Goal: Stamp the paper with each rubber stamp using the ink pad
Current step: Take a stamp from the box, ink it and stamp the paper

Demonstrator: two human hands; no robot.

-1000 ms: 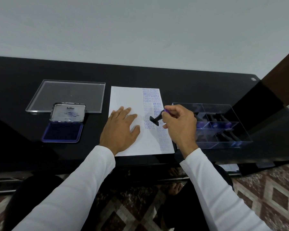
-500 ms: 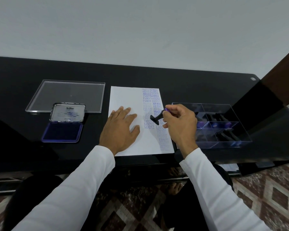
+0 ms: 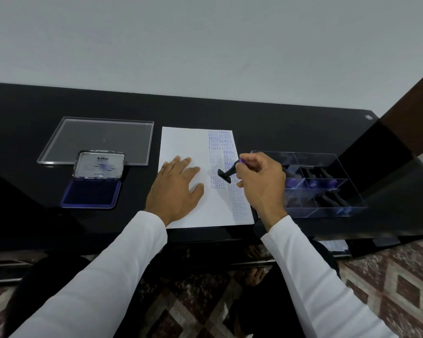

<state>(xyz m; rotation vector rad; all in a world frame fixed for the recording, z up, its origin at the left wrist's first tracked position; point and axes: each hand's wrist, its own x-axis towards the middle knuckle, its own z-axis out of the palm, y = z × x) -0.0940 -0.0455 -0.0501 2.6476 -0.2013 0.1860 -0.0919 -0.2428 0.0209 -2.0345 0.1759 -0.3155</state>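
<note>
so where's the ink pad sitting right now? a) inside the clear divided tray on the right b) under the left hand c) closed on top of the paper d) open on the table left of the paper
d: the ink pad lies open, lid tipped back, on the black table to the left of the paper, while the left hand lies flat on the sheet and the right hand grips a stamp.

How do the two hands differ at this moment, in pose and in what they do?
The left hand lies flat on the paper with fingers spread, holding nothing; the right hand has curled fingers that grip a stamp. The left hand rests on the blank part of the sheet; the right hand is over the printed column at the right. Both wear white sleeves.
</note>
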